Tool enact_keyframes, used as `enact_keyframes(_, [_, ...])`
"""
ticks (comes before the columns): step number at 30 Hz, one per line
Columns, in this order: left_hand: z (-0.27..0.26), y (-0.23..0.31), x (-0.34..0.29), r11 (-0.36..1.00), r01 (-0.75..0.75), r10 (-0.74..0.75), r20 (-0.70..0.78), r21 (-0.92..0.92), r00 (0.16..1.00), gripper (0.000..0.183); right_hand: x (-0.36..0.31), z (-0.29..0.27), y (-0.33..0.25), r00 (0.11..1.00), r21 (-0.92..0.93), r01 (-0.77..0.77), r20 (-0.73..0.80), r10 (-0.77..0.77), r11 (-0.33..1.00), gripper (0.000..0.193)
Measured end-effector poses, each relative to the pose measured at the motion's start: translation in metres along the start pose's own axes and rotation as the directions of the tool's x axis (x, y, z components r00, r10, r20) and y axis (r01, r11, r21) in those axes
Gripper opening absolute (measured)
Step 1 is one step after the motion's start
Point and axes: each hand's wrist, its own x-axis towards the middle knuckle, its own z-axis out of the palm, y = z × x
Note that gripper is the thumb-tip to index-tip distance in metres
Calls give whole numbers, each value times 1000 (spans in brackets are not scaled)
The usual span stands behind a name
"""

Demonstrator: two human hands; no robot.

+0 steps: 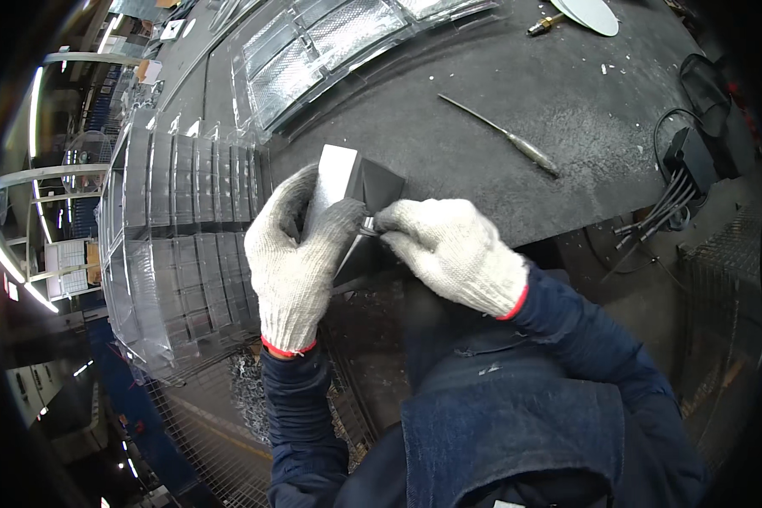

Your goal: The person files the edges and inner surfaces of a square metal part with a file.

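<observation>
My left hand (pixel 292 262), in a white knitted glove with a red cuff, grips an angular silver sheet-metal part (pixel 337 173) between thumb and fingers. A darker slanted face of the part points to the right. My right hand (pixel 457 254), gloved the same way, is closed in a pinch at the part's near right edge. Between its fingertips a sliver of metal shows, too small to name; whether it belongs to the part cannot be told. Both hands are at the near edge of the dark workbench (pixel 432 161).
Beyond my hands lies a thin rod-like tool with a thicker handle (pixel 531 152). Stacked clear plastic trays (pixel 182 254) stand at left; another clear tray (pixel 339 42) with shiny contents lies at the back. A white disc (pixel 597 15), a brass-coloured fitting (pixel 544 25) and a cabled black box (pixel 690 161) are rightward.
</observation>
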Motion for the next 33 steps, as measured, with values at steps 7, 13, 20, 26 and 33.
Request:
enact_keyframes(7, [-2,-7,-4,1000,-9,8,-64,-14,998,59,3,-24,-5,996,-282,46,91,-21,958,18])
enact_keyframes(13, [14,-46,-13,899,-300,205,-299,-319,932,70,26,-21,-9,997,-190,65,-15,-69,980,23])
enact_keyframes(20, [-1,-86,-51,963,-156,65,-374,-219,925,60,32,2,4,999,-21,-2,-37,2,1000,24])
enact_keyframes(26, [-49,-58,-56,969,-99,48,-217,-227,975,71,21,29,8,990,-88,134,58,-129,987,16])
enact_keyframes(33, [-34,15,3,939,129,-209,235,318,949,55,19,21,5,968,-365,242,25,-250,899,15])
